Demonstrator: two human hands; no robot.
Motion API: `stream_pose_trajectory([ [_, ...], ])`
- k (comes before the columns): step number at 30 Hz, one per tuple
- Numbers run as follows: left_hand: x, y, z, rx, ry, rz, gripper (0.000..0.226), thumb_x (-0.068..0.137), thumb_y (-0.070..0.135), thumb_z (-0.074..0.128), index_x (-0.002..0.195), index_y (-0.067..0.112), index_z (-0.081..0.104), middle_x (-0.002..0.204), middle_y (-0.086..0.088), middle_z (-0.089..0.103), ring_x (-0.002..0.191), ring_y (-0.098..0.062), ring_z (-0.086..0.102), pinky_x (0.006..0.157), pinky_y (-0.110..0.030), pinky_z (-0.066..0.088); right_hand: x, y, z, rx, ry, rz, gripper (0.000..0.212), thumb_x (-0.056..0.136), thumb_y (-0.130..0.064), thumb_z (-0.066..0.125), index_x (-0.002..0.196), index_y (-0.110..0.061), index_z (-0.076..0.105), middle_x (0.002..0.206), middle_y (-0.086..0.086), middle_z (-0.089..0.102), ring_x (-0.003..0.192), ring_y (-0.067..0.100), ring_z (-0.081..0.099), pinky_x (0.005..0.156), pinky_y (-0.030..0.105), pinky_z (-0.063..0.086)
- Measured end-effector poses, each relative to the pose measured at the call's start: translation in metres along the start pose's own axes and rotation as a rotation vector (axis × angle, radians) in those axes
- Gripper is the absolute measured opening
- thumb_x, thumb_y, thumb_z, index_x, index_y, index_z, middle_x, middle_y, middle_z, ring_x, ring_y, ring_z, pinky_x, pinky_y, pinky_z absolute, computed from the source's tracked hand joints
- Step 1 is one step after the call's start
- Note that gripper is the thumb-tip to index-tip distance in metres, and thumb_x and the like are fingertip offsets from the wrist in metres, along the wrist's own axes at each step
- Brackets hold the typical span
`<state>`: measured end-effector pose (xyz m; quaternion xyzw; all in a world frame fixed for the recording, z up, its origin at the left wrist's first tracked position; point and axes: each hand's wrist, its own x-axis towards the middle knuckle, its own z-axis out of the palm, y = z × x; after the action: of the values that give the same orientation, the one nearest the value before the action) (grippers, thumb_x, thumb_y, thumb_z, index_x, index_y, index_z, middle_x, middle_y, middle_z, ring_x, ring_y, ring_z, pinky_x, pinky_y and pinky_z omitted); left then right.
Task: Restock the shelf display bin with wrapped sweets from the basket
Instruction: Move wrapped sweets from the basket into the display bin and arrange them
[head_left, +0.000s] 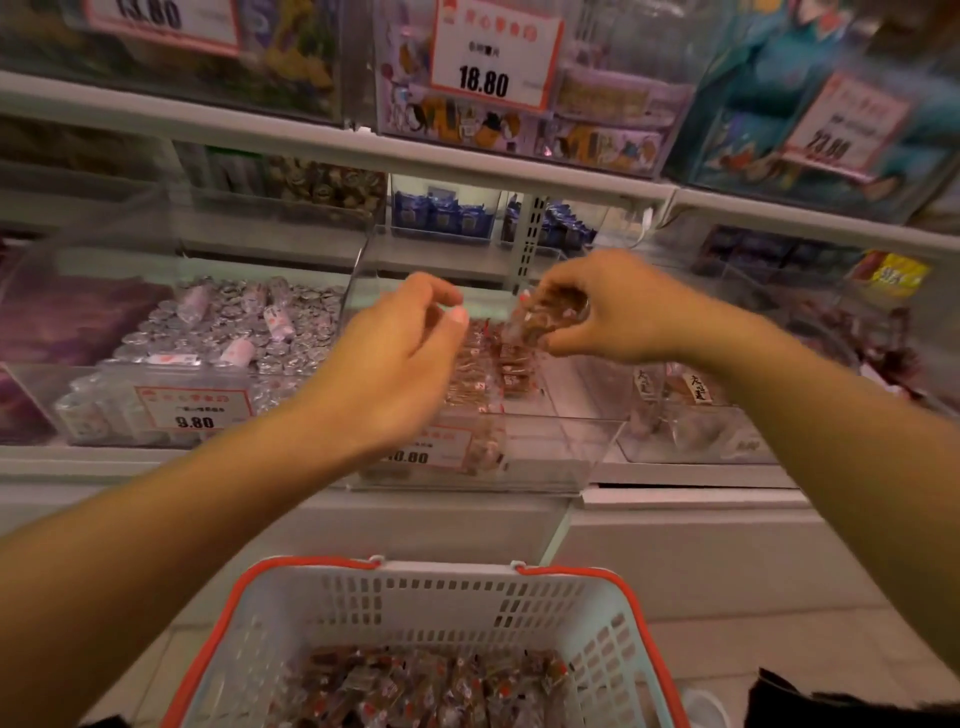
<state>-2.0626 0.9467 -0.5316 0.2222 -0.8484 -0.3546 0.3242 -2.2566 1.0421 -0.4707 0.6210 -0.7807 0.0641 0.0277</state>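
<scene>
sweets (550, 317) grasped in right grip (597, 312) over bin (561, 452) | left grip (410, 338) released, nothing held | sweets best released low inside bin

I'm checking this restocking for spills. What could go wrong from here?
1. The right hand holds a bunch of wrapped sweets above the clear display bin; some might slip and miss it.
2. The bin's sweets sit piled on its left side; more dropped there could spill over the front wall.
3. The left hand, loosely curled and seemingly empty, could knock the pile.
</scene>
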Motion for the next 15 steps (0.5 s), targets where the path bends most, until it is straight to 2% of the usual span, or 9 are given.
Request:
stream_pose_trajectory([
  [2, 0.005, -0.009, -0.009, 0.269, -0.046, 0.117, 0.019, 0.102, 0.032, 0.04, 0.107, 0.024, 0.057, 0.095, 0.007, 0.06, 0.084, -0.006, 0.056, 0.069, -0.014, 0.042, 0.026, 0.016, 0.004, -0.132, -0.227, 0.0, 0.021, 0.081, -0.029, 0.076, 0.088, -0.013, 0.063, 0.078, 0.0, 0.06, 0.071, 0.019, 0.054, 0.063, 0.031, 0.043],
  [5, 0.004, -0.02, -0.012, 0.574, -0.215, 0.16, 0.023, 0.101, 0.033, 0.035, 0.11, 0.021, 0.053, 0.104, 0.001, 0.054, 0.094, -0.016, 0.05, 0.085, -0.035, 0.044, 0.056, 0.022, 0.027, -0.244, -0.63, -0.001, 0.028, 0.08, -0.031, 0.078, 0.098, -0.014, 0.064, 0.09, -0.001, 0.065, 0.08, 0.017, 0.059, 0.067, 0.03, 0.045],
  [7, 0.0, -0.023, -0.009, 0.78, -0.281, 0.182, 0.019, 0.101, 0.034, 0.033, 0.109, 0.023, 0.046, 0.108, 0.0, 0.053, 0.091, -0.015, 0.043, 0.084, -0.034, 0.043, 0.07, 0.021, 0.044, -0.278, -0.808, 0.01, 0.029, 0.081, -0.025, 0.078, 0.104, -0.013, 0.065, 0.093, -0.001, 0.069, 0.08, 0.013, 0.062, 0.065, 0.025, 0.044],
  [9, -0.001, -0.024, -0.007, 0.877, -0.28, 0.199, 0.01, 0.1, 0.033, 0.038, 0.105, 0.025, 0.041, 0.111, 0.0, 0.055, 0.091, -0.018, 0.044, 0.081, -0.035, 0.041, 0.077, 0.021, 0.056, -0.256, -0.897, 0.023, 0.027, 0.083, -0.018, 0.075, 0.107, -0.01, 0.064, 0.088, -0.003, 0.068, 0.075, 0.01, 0.06, 0.064, 0.024, 0.042],
  [12, 0.002, -0.024, -0.007, 0.85, -0.276, 0.185, 0.008, 0.1, 0.031, 0.036, 0.095, 0.027, 0.032, 0.102, 0.001, 0.055, 0.085, -0.018, 0.041, 0.077, -0.038, 0.042, 0.082, 0.026, 0.066, -0.252, -0.908, 0.04, 0.028, 0.085, -0.018, 0.072, 0.11, -0.009, 0.062, 0.085, -0.004, 0.063, 0.074, 0.01, 0.056, 0.064, 0.025, 0.04],
  [15, 0.003, -0.027, -0.004, 0.863, -0.27, 0.207, 0.013, 0.099, 0.028, 0.036, 0.091, 0.027, 0.026, 0.086, 0.003, 0.039, 0.079, -0.018, 0.036, 0.071, -0.037, 0.041, 0.084, 0.027, 0.07, -0.273, -0.887, 0.076, 0.028, 0.086, -0.022, 0.071, 0.11, -0.01, 0.061, 0.085, -0.004, 0.062, 0.072, 0.01, 0.053, 0.062, 0.025, 0.039],
])
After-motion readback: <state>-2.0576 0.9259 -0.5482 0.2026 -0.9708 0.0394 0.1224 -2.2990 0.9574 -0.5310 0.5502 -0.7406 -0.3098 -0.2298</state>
